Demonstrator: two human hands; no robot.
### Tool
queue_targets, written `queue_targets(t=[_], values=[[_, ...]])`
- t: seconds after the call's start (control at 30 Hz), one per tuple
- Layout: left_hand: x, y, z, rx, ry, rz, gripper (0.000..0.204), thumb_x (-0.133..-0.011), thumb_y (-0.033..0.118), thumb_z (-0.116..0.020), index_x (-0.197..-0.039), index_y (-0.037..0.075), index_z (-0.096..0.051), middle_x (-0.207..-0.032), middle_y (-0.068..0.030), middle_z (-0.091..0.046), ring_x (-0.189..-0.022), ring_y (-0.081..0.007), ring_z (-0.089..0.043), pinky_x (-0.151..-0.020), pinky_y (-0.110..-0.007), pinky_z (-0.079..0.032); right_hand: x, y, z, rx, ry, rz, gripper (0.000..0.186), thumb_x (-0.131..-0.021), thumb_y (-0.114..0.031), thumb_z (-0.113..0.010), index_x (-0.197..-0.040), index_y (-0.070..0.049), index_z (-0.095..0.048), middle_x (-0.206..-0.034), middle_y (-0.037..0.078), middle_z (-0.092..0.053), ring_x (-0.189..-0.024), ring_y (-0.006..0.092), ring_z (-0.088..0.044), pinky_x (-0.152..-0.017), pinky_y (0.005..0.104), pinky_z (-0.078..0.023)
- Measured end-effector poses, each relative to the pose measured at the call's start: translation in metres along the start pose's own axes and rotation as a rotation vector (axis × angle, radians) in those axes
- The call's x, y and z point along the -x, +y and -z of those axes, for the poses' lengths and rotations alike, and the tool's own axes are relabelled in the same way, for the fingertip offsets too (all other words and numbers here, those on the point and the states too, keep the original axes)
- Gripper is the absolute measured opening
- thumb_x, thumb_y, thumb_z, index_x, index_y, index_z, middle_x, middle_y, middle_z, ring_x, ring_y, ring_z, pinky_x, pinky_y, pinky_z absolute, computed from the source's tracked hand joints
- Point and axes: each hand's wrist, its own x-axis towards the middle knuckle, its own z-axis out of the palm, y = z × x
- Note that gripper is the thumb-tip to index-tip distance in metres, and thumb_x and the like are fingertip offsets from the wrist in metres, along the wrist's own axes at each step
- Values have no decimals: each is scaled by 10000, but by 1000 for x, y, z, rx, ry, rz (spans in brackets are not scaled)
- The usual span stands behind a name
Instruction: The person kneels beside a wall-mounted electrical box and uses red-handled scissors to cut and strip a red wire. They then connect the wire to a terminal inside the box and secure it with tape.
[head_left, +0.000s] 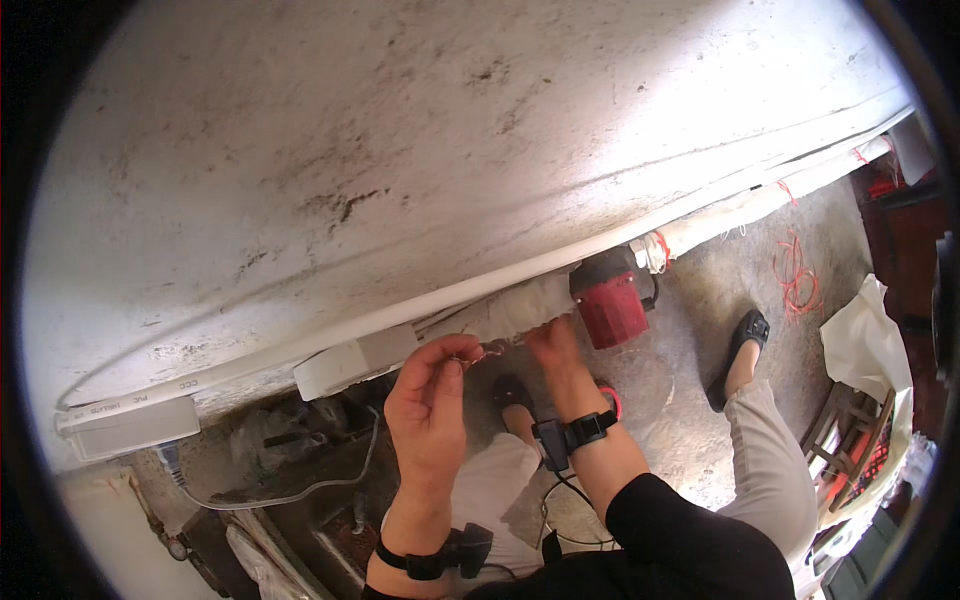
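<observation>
A stained, whitewashed wall (420,130) fills the view above a bare concrete floor (690,330). Along its base runs a white plastic conduit (480,285). The left hand (428,405) pinches a thin reddish wire (490,350), fingers together. The right hand (550,345) presses white cloth wrapping (525,305) beside a red cylindrical pump (610,300); its grip is hidden.

packages: none | labels: none readable | signs: none | screens: none

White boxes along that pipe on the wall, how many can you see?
2. One white box sits at the pipe's lower left end; the other white box is further right, just left of the person's left hand. The cloth wrapping beyond may hide more.
</observation>
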Motion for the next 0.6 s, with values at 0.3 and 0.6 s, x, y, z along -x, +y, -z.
queue_targets(t=[0.3,0.6], values=[[-1,0,-5,9,4,24,187,-905,17,-459,-1048,-38,-564,-1003,-95,-615,-901,-157,-583,-842,-281,-451,-1,11,2,150,225,96,279,-902,-234,-489,-1145,-101,-519,-1130,26,-580,-1035,183,-561,-860,363,-476],[-1,-1,-8,-23,-31,14,184,-903,31,-479,-1052,-35,-566,-995,-92,-620,-898,-155,-582,-830,-286,-448,1,5,-4,62,-9,75,325,-895,-217,-528,-1189,-82,-495,-1162,38,-548,-1065,202,-534,-890,377,-459]])
